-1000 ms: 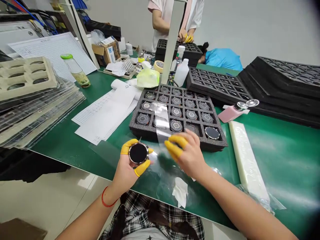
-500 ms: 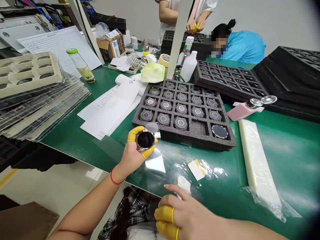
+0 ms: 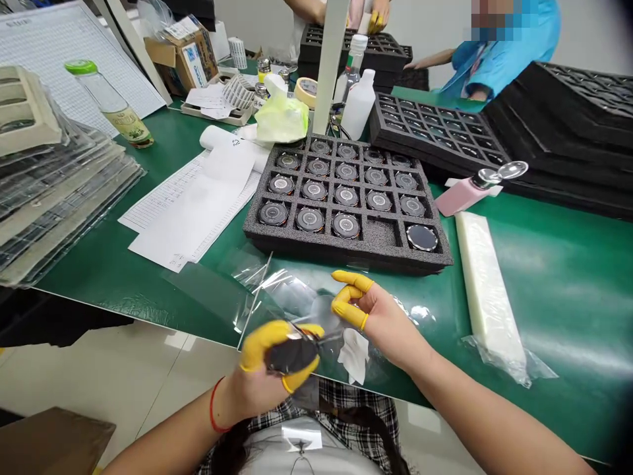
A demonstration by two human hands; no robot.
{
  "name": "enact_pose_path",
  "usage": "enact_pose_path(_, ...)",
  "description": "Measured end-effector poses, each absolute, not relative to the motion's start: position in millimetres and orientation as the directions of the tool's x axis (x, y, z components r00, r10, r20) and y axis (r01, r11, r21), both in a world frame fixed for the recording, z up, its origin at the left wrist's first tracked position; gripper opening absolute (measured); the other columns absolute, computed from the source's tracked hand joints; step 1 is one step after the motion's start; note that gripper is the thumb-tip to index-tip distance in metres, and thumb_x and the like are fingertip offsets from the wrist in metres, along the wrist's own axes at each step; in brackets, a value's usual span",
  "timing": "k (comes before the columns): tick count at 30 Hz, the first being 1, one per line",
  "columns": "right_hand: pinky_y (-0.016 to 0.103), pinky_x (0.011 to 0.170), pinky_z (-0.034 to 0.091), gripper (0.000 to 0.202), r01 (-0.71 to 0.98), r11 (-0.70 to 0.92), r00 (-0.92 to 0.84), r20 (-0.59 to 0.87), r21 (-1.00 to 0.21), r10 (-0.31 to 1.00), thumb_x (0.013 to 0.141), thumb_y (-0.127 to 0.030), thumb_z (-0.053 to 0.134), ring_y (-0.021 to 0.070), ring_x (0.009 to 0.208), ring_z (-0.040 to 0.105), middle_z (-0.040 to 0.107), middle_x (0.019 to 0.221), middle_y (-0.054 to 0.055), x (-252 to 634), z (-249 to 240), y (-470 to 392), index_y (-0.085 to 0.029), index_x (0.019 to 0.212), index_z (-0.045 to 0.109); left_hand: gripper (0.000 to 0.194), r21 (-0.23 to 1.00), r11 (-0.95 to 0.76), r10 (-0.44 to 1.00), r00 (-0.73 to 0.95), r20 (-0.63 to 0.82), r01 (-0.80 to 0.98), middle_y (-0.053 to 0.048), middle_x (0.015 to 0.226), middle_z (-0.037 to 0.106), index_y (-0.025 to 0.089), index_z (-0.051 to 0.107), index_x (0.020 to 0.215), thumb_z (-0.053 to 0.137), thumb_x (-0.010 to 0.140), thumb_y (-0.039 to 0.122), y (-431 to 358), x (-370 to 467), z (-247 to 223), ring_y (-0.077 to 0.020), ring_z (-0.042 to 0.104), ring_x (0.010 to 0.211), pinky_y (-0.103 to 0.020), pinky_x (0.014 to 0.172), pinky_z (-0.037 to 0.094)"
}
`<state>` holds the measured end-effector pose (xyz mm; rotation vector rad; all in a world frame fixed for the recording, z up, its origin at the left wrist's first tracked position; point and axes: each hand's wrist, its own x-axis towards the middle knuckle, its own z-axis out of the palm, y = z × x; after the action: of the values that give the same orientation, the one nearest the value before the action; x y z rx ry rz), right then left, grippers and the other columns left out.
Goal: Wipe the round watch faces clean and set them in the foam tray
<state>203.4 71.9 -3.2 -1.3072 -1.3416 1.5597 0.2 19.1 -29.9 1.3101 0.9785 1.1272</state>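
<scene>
A round watch (image 3: 291, 356) with a dark face is gripped in my left hand (image 3: 267, 369), tilted and blurred near the table's front edge. My right hand (image 3: 370, 313), in yellow finger covers, is just up and to the right of it. Its thumb and a finger pinch the edge of a clear round film (image 3: 324, 309); the index finger sticks out. A crumpled white cloth (image 3: 355, 356) lies below my right hand. Behind, a black foam tray (image 3: 316, 247) holds several round watches; one front-row slot is empty, and the watch (image 3: 422, 237) right of it lies dark face up.
Papers (image 3: 188, 204) and stacked plastic trays (image 3: 64, 198) are on the left. A pink bottle (image 3: 462, 196) and a long wrapped white block (image 3: 489, 297) stand and lie at right. Behind are more foam trays (image 3: 435, 128), a post (image 3: 329, 66) and a person in blue (image 3: 524, 53).
My left hand has come down closer with the watch. My right hand has moved up beside it and now pinches the film. The view has shifted, and the person in blue has raised their head.
</scene>
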Motion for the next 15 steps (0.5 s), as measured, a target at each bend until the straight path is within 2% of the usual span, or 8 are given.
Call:
enact_pose_path(3, 0.039, 0.083, 0.051, 0.043, 0.206, -0.092, -0.277, -0.148, -0.974, 0.949, 0.080, -0.028, 0.067, 0.0162, 0.078, 0.064, 0.065, 0.077, -0.002, 205, 1, 66, -0.020, 0.121, 0.054, 0.059, 0.997, -0.021, 0.999, -0.042, 0.018, -0.074, 0.000, 0.109, 0.064, 0.033, 0.035, 0.121, 0.073, 0.079, 0.017, 36, -3, -14, -0.0206, 0.071, 0.100, -0.037, 0.089, 0.058)
enact_pose_path(4, 0.040, 0.084, 0.052, 0.042, 0.228, -0.058, -0.285, -0.123, -0.972, 0.951, 0.081, -0.027, 0.066, 0.0162, 0.078, 0.064, 0.065, 0.077, -0.002, 205, 3, 64, -0.021, 0.121, 0.054, 0.061, 0.995, 0.049, 0.998, -0.033, -0.052, -0.085, -0.001, 0.106, 0.064, 0.031, 0.035, 0.122, 0.075, 0.077, 0.019, 42, -3, -9, -0.0203, 0.071, 0.097, -0.036, 0.088, 0.057)
enact_pose_path(7, 0.037, 0.080, 0.054, 0.037, 0.277, 0.028, -0.298, -0.058, -0.961, 0.953, 0.084, -0.024, 0.063, 0.0155, 0.076, 0.065, 0.066, 0.077, -0.002, 205, 5, 59, -0.023, 0.120, 0.055, 0.062, 0.972, 0.216, 0.974, 0.089, -0.208, -0.094, 0.000, 0.100, 0.063, 0.025, 0.039, 0.121, 0.078, 0.072, 0.021, 60, 0, 0, -0.0152, 0.069, 0.083, -0.030, 0.082, 0.055)
enact_pose_path(10, 0.034, 0.076, 0.055, 0.034, 0.341, 0.152, -0.320, 0.037, -0.928, 0.947, 0.086, -0.021, 0.061, 0.0154, 0.073, 0.066, 0.067, 0.075, -0.003, 205, 7, 57, -0.025, 0.119, 0.056, 0.061, 0.940, 0.316, 0.938, 0.189, -0.290, -0.130, 0.001, 0.095, 0.062, 0.024, 0.043, 0.119, 0.078, 0.070, 0.019, 70, 4, 1, -0.0114, 0.062, 0.074, -0.025, 0.070, 0.052)
enact_pose_path(13, 0.034, 0.075, 0.053, 0.029, 0.399, 0.337, -0.368, 0.188, -0.853, 0.911, 0.089, -0.020, 0.059, 0.0159, 0.072, 0.066, 0.069, 0.077, -0.003, 207, 8, 57, -0.027, 0.117, 0.058, 0.051, 0.869, 0.453, 0.858, 0.360, -0.366, -0.197, 0.004, 0.078, 0.058, 0.021, 0.047, 0.114, 0.077, 0.072, 0.023, 72, 5, -1, -0.0096, 0.055, 0.060, -0.022, 0.056, 0.046)
enact_pose_path(15, 0.033, 0.072, 0.051, 0.025, 0.421, 0.442, -0.399, 0.276, -0.792, 0.874, 0.091, -0.020, 0.059, 0.0160, 0.072, 0.064, 0.070, 0.078, -0.002, 209, 9, 58, -0.027, 0.115, 0.060, 0.044, 0.789, 0.572, 0.769, 0.480, -0.421, -0.224, 0.005, 0.071, 0.056, 0.019, 0.051, 0.109, 0.076, 0.074, 0.026, 72, 4, -2, -0.0082, 0.051, 0.056, -0.021, 0.054, 0.044)
